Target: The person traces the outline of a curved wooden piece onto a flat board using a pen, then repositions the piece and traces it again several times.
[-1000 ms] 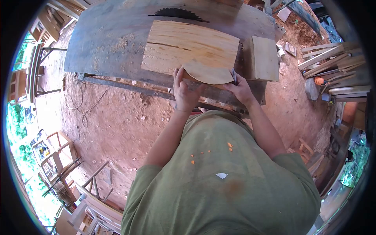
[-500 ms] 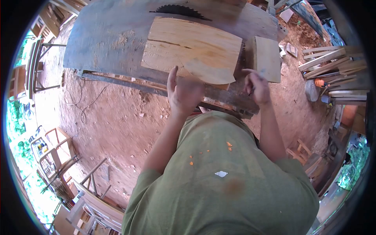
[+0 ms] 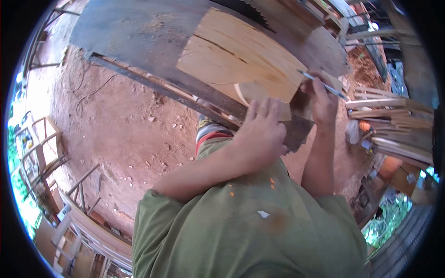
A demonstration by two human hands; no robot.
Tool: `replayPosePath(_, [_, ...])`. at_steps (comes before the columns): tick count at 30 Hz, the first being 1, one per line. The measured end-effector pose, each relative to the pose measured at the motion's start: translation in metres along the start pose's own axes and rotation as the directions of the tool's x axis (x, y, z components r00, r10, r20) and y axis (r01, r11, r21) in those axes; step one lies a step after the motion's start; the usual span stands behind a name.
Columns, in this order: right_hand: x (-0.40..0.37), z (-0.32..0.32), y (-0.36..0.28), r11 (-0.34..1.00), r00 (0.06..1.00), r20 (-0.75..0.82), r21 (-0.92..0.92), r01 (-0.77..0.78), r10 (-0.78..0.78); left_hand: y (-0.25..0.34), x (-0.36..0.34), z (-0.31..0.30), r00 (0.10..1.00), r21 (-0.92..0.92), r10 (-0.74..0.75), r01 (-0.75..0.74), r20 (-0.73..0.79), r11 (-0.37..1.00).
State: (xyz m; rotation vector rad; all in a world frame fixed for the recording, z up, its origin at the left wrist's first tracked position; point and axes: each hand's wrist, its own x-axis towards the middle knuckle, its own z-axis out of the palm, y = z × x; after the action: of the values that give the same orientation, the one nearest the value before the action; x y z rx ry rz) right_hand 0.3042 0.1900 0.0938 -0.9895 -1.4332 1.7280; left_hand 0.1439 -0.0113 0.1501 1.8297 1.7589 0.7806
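Two hands over the near edge of the saw bench (image 3: 116, 39). Left hand (image 3: 262, 134) is at the curved piece (image 3: 252, 91), fingers fairly close together; can't tell if it's gripping or just resting. Curved piece sits by the bench's near edge, toward the near right corner, overlapping the near side of the board (image 3: 241, 52), pale curved edge facing left. Right hand (image 3: 324, 104) is farther right, fingers closed on a pencil-like tool (image 3: 336, 92), tip over the board's right end. Block (image 3: 334, 82) is just beyond that hand. Saw blade (image 3: 256, 17) stands past the board's far edge, teeth up. Risks, my read: curved piece could slip or tip off the near edge if the left hand bears on an overhanging part; board could skew if a wrist or forearm drags it; tool tip could leave a stray mark if the right hand drops. Reaching past the board puts knuckles near the teeth. Vs half a second ago: left hand was off to the left of the curved piece, right hand lower, by the near right corner. View has swung too, so can't tell if the board moved.
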Motion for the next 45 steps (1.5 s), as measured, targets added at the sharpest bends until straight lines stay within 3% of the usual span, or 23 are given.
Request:
replayPosePath(1, [0.001, 0.013, -0.01, 0.995, 1.0, -0.015, -0.097, -0.022, 0.021, -0.003, 0.003, -0.005, 1.0, -0.021, 0.025, -0.025, 0.013, 0.999])
replayPosePath(2, [-0.001, 0.023, -0.017, 0.981, 0.998, -0.052, -0.186, -0.052, 0.043, -0.011, 0.005, -0.015, 0.998, -0.07, 0.005, -0.01, -0.067, 0.997])
replayPosePath(4, [0.001, 0.02, -0.01, 0.97, 0.999, 0.012, -0.24, -0.038, 0.042, -0.041, 0.008, -0.023, 0.972, -0.084, -0.017, -0.002, -0.233, 0.996])
replayPosePath(5, [-0.002, 0.018, -0.01, 0.972, 0.998, -0.05, -0.233, -0.039, 0.029, -0.053, 0.01, -0.031, 0.959, -0.043, -0.02, 0.008, -0.284, 0.999])
replayPosePath(7, [-0.003, 0.013, -0.012, 0.975, 0.998, -0.012, -0.211, -0.067, 0.066, -0.074, 0.005, -0.044, 0.961, -0.051, -0.133, 0.124, -0.242, 0.991])
replayPosePath(8, [-0.006, 0.007, -0.011, 0.979, 0.997, -0.062, -0.193, -0.058, 0.047, -0.085, 0.002, -0.046, 0.973, -0.038, -0.086, 0.08, -0.213, 0.996])
replayPosePath(10, [-0.013, -0.006, -0.005, 0.992, 0.998, -0.065, -0.126, -0.013, 0.005, -0.1, 0.001, -0.05, 0.98, -0.024, -0.152, 0.15, -0.129, 0.988])
replayPosePath(11, [-0.019, -0.013, -0.005, 0.996, 0.996, -0.087, -0.092, 0.008, -0.016, -0.101, 0.002, -0.053, 0.989, -0.006, -0.112, 0.112, -0.095, 0.994])
replayPosePath(13, [-0.034, -0.028, -0.001, 0.997, 0.986, -0.163, -0.067, 0.033, -0.043, -0.101, 0.008, -0.058, 0.965, 0.018, -0.258, 0.258, -0.045, 0.966])
replayPosePath(14, [-0.043, -0.033, 0.001, 0.997, 0.981, -0.188, -0.063, 0.045, -0.056, -0.102, 0.011, -0.06, 0.973, 0.035, -0.232, 0.232, -0.014, 0.972])
replayPosePath(16, [-0.065, -0.046, 0.004, 0.999, 0.962, -0.272, -0.04, 0.015, -0.026, -0.106, 0.017, -0.062, 0.94, 0.028, -0.335, 0.334, 0.069, 0.942])
replayPosePath(20, [-0.1, -0.057, 0.007, 0.998, 0.91, -0.41, 0.043, -0.053, 0.066, -0.105, 0.027, -0.066, 0.968, 0.083, -0.222, 0.213, 0.12, 0.973])
replayPosePath(23, [-0.11, -0.062, 0.013, 0.998, 0.911, -0.409, 0.007, -0.055, 0.053, -0.08, 0.033, -0.065, 0.981, 0.05, -0.172, 0.169, 0.085, 0.984])
replayPosePath(26, [-0.1, -0.058, 0.014, 0.998, 0.928, -0.37, 0.019, -0.053, 0.056, -0.053, 0.036, -0.049, 0.99, 0.039, -0.108, 0.105, 0.092, 0.994])
replayPosePath(28, [-0.085, -0.051, 0.008, 0.998, 0.948, -0.313, 0.035, -0.053, 0.061, -0.031, 0.037, -0.038, 0.985, 0.149, 0.058, -0.082, 0.164, 0.985])
replayPosePath(33, [-0.041, -0.021, 0.006, 0.996, 0.998, -0.06, 0.088, -0.007, 0.013, 0.009, 0.016, -0.021, 0.957, 0.221, -0.115, 0.055, 0.268, 0.974])
replayPosePath(34, [-0.035, -0.015, 0.006, 0.994, 0.999, -0.001, 0.095, -0.049, 0.049, 0.011, 0.014, -0.018, 0.939, 0.206, -0.133, 0.068, 0.317, 0.976])
replayPosePath(35, [-0.028, -0.011, 0.005, 0.991, 0.994, 0.058, 0.096, -0.095, 0.089, 0.012, 0.013, -0.014, 0.946, 0.207, -0.173, 0.118, 0.273, 0.971])
replayPosePath(36, [-0.017, -0.007, 0.009, 0.991, 0.989, 0.116, 0.078, -0.106, 0.096, 0.011, 0.013, -0.009, 0.951, 0.231, -0.133, 0.068, 0.279, 0.971])
replayPosePath(37, [-0.008, -0.003, 0.015, 0.987, 0.978, 0.147, 0.031, -0.157, 0.151, 0.01, 0.012, -0.006, 0.952, 0.253, -0.093, 0.017, 0.291, 0.967])
replayPosePath(38, [0.002, 0.003, 0.019, 0.979, 0.964, 0.173, -0.021, -0.203, 0.204, 0.01, 0.013, -0.005, 0.958, 0.247, -0.131, 0.067, 0.254, 0.967])
replayPosePath(43, [0.039, 0.052, 0.01, 0.956, 0.904, 0.327, -0.191, -0.222, 0.276, 0.012, 0.02, -0.01, 0.962, 0.136, -0.138, 0.108, 0.235, 0.985])
replayPosePath(45, [0.049, 0.072, 0.007, 0.937, 0.861, 0.436, -0.329, -0.118, 0.262, 0.012, 0.021, -0.012, 0.959, 0.093, -0.142, 0.123, 0.245, 0.988])
